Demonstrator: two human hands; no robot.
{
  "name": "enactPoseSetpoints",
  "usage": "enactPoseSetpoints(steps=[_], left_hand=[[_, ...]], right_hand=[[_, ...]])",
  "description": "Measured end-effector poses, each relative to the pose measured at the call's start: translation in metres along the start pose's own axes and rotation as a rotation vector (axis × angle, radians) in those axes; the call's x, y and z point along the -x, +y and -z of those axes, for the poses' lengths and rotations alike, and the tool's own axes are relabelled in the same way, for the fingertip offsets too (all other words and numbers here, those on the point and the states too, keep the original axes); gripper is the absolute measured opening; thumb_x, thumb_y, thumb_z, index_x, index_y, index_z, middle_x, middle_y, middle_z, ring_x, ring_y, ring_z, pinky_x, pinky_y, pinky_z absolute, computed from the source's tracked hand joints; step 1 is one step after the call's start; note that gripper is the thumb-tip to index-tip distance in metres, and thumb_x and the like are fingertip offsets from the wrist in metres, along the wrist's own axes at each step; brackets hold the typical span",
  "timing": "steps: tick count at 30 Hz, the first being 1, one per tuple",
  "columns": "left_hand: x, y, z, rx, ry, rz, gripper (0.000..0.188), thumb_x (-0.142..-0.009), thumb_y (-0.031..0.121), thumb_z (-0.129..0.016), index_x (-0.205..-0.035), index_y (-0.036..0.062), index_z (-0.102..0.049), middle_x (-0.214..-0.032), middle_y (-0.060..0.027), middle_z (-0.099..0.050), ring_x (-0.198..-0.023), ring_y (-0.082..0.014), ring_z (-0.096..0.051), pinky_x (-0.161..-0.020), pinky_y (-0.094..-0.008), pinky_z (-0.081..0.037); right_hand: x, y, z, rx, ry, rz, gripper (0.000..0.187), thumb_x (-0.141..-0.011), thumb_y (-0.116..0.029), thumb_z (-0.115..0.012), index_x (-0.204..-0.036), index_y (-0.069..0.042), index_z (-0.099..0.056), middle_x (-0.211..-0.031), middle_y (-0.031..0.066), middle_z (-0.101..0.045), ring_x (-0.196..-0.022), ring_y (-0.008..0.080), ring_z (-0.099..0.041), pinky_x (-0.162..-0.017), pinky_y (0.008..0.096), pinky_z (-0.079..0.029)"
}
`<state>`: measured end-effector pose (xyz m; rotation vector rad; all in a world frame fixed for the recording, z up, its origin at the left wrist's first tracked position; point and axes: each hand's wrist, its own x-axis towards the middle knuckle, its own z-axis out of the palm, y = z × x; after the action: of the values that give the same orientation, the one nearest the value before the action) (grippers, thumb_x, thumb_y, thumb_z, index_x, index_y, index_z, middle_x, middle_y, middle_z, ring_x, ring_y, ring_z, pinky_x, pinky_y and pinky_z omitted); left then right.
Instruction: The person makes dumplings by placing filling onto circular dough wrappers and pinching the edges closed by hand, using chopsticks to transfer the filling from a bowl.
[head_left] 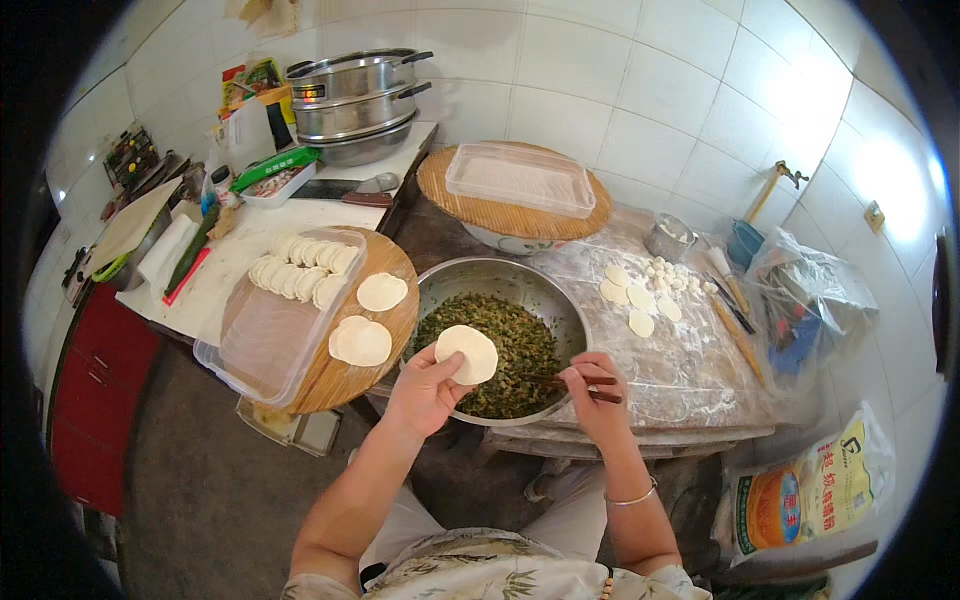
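Between its thumb and fingers, my left hand (426, 392) holds a round dumpling wrapper (467, 354) over the near left part of a steel bowl (572, 330). Chopped green and brown filling (505, 335) lies in the bowl. My right hand (597, 390) is closed around a pair of dark chopsticks (600, 384), whose tips reach into the filling. On a round wooden board (385, 262) to the left lie more wrappers (362, 342). A clear plastic tray (262, 345) there holds rows of folded dumplings (305, 265).
Right of the bowl, a floured table (640, 385) carries flat wrappers, small dough pieces (670, 275) and a rolling pin (740, 345). A covered basin with a plastic tray (520, 178) stands behind. Steamer pots (355, 100) and a cleaver (340, 190) sit back left; a flour sack (805, 490) leans right.
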<state>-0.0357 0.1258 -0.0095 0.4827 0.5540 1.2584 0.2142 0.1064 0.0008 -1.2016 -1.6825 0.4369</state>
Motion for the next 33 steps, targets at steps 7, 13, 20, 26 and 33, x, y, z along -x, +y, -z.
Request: enactPoseSetpoints(steps=[7,13,20,26,33], left_hand=[[-0.013,-0.042,-0.033,-0.177,-0.135,0.085,0.027,-0.09,0.006,-0.057,-0.115,-0.0031,-0.054,-0.109,-0.01,-0.061,-0.096,-0.0182,-0.062,-0.085,-0.0319,-0.052],[-0.011,-0.033,-0.037,-0.221,-0.119,0.137,0.029,-0.091,0.007,-0.055,-0.117,-0.0038,-0.053,-0.111,-0.0104,-0.061,-0.095,-0.0186,-0.062,-0.083,-0.0324,-0.054],[-0.01,-0.033,-0.032,-0.588,-0.165,0.193,0.029,-0.088,0.016,-0.063,-0.111,-0.0019,-0.059,-0.098,-0.0068,-0.065,-0.083,-0.0129,-0.064,-0.072,-0.0269,-0.053],[-0.012,-0.031,-0.032,-0.604,-0.175,0.264,0.03,-0.089,0.017,-0.061,-0.113,-0.0018,-0.058,-0.102,-0.0072,-0.064,-0.087,-0.0138,-0.063,-0.076,-0.0283,-0.053],[-0.011,-0.006,-0.017,-0.033,-0.043,0.065,0.037,-0.091,0.009,-0.05,-0.126,-0.0036,-0.045,-0.121,-0.0163,-0.056,-0.109,-0.0277,-0.058,-0.092,-0.0419,-0.051]], right_hand=[[-0.009,-0.003,-0.02,-0.391,-0.178,-0.25,0.019,-0.086,-0.016,-0.065,-0.09,0.003,-0.066,-0.088,0.0056,-0.062,-0.075,0.0098,-0.054,-0.066,0.0252,-0.045],[-0.009,0.007,-0.021,-0.437,-0.072,-0.335,0.018,-0.087,-0.015,-0.064,-0.092,0.002,-0.066,-0.077,0.0002,-0.062,-0.07,0.0065,-0.052,-0.063,0.0229,-0.043],[-0.01,0.002,-0.027,-0.502,-0.137,-0.319,0.014,-0.089,-0.012,-0.061,-0.09,0.002,-0.065,-0.078,-0.001,-0.061,-0.072,0.0056,-0.051,-0.065,0.0227,-0.043],[-0.009,0.014,-0.03,-0.435,-0.042,-0.256,0.021,-0.091,-0.019,-0.06,-0.091,0.001,-0.064,-0.075,-0.0001,-0.061,-0.07,0.0083,-0.053,-0.062,0.0246,-0.044],[-0.018,-0.004,0.012,0.06,-0.131,-0.356,0.024,-0.09,-0.023,-0.061,-0.09,0.0,-0.065,-0.071,0.0053,-0.06,-0.065,0.0148,-0.053,-0.059,0.0312,-0.045]])
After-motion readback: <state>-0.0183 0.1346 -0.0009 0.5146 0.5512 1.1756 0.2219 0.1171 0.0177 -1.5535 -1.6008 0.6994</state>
